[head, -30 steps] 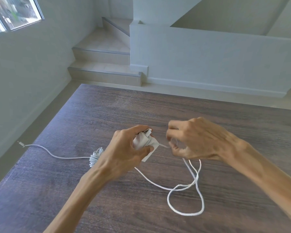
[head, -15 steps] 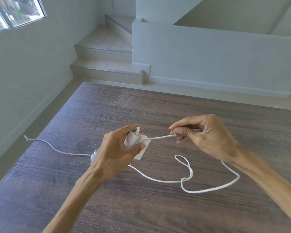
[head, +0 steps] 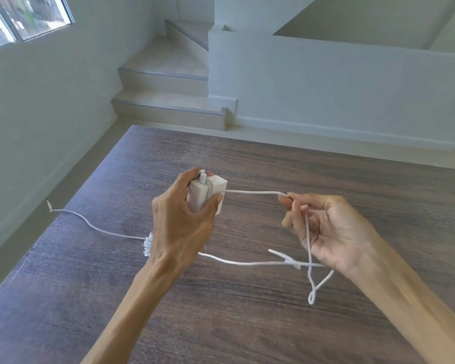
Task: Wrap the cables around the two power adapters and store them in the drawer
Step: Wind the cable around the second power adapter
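The left grip clasps a white power adapter above the surface; to its right, the right grip pinches the taut cable.

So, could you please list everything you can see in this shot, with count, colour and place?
power adapter: one, white, held above the table in the left hand
cable: one, white, runs from the adapter to the right hand, then hangs down in loops over the table
second cable: one, white, lies on the table's left part, its coiled end showing beside the left wrist
table: one, dark brown wood grain, fills the lower frame
stairs: one flight, beige, beyond the table
window: one, top left, in the pale wall
left hand: grips the adapter
right hand: pinches the cable
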